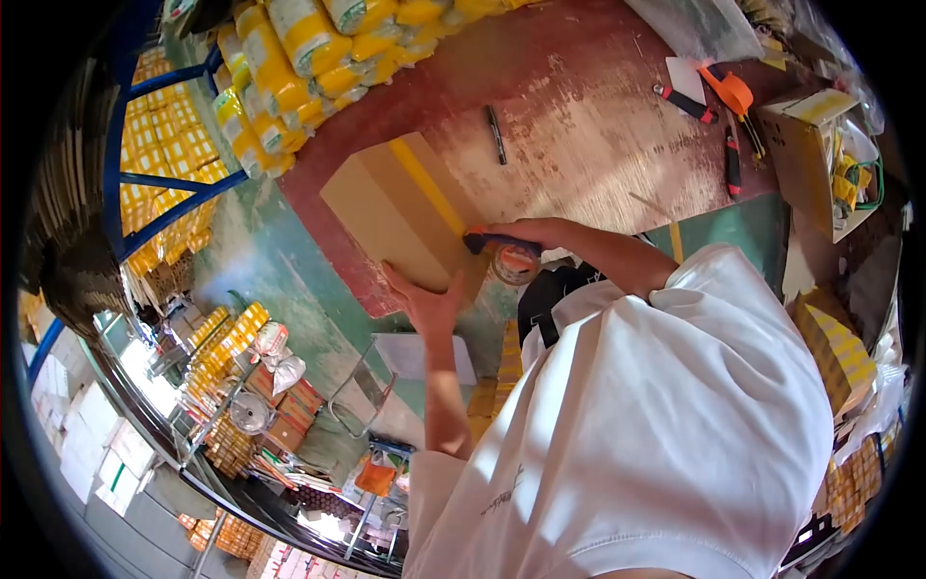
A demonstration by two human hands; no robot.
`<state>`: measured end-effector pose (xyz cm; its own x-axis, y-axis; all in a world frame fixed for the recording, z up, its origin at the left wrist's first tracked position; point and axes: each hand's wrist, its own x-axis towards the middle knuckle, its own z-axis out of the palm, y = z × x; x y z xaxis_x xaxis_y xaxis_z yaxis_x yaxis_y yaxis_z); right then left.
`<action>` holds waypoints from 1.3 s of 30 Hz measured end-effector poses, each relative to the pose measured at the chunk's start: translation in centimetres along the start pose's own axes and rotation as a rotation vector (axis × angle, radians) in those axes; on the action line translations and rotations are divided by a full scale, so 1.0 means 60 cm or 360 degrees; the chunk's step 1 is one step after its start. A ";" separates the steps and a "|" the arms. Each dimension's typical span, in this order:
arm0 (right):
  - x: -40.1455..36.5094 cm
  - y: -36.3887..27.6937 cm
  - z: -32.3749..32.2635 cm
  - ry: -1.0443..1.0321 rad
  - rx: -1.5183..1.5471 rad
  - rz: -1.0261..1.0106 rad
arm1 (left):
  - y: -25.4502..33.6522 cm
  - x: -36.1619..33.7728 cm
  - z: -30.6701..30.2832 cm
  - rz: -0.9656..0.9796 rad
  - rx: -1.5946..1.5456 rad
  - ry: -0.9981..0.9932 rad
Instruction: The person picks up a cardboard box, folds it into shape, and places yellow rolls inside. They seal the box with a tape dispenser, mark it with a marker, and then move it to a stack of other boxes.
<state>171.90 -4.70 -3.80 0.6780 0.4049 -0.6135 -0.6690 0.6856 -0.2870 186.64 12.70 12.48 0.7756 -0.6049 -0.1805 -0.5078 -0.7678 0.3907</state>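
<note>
Your left hand (424, 307) lies open, fingers spread, flat against the near side of the box (381, 207). It presses there and grips nothing. Your right hand (526, 232) is at the box's near right corner, closed around the blue handle of the tape gun (509, 259). The two hands are apart, one on each side of that corner.

The box sits at the table (579, 145) edge and hangs partly over it. A yellow strip (427, 183) runs along the box's top from the far end down to the tape gun, so it looks as if you are at the end of a sealing pass, with the tape reaching the near edge. I cannot tell whether the strip is cut yet, because your right hand hides the blade.

The next move likely calls for carrying the tape over the edge and a little way down the near side. Your left hand would need to brace the box firmly so that it does not slide off the table. After that, tilt the gun to cut the tape and rub the tail down flat.

Beyond the box to the left, yellow packs (289, 58) are stacked. To the right of the box a pen (496, 133) lies on the table. Well to the right are an orange tool (733, 92) and an open carton (810, 145).
</note>
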 end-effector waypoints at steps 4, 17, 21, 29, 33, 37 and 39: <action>0.015 -0.008 -0.025 -0.0051 -0.0202 -0.0115 | 0.039 -0.002 0.034 -0.0271 0.0177 0.0172; 0.000 -0.139 -0.109 -0.0115 -0.0441 0.0390 | 0.188 -0.008 0.084 -0.1126 -0.0635 0.0577; -0.014 -0.045 -0.133 -0.0177 -0.0295 0.0099 | 0.173 -0.007 0.090 -0.0964 -0.0699 0.0624; -0.077 0.137 -0.019 0.0151 0.0409 -0.0152 | 0.181 0.002 0.104 -0.1035 -0.0930 0.0707; -0.040 0.156 -0.002 0.0257 0.0614 -0.0377 | 0.140 0.025 0.140 -0.1282 -0.1736 0.0481; -0.066 0.084 -0.073 0.0120 0.0446 -0.0237 | 0.174 0.034 0.114 -0.1321 -0.2114 -0.0157; -0.100 0.053 -0.071 0.0133 0.0288 -0.0269 | 0.175 0.012 0.069 -0.1330 -0.1988 -0.0409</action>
<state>164.42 -7.55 -4.15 0.7431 0.2288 -0.6288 -0.4777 0.8395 -0.2591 180.34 3.34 12.73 0.5197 -0.2220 -0.8250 0.7636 -0.3125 0.5651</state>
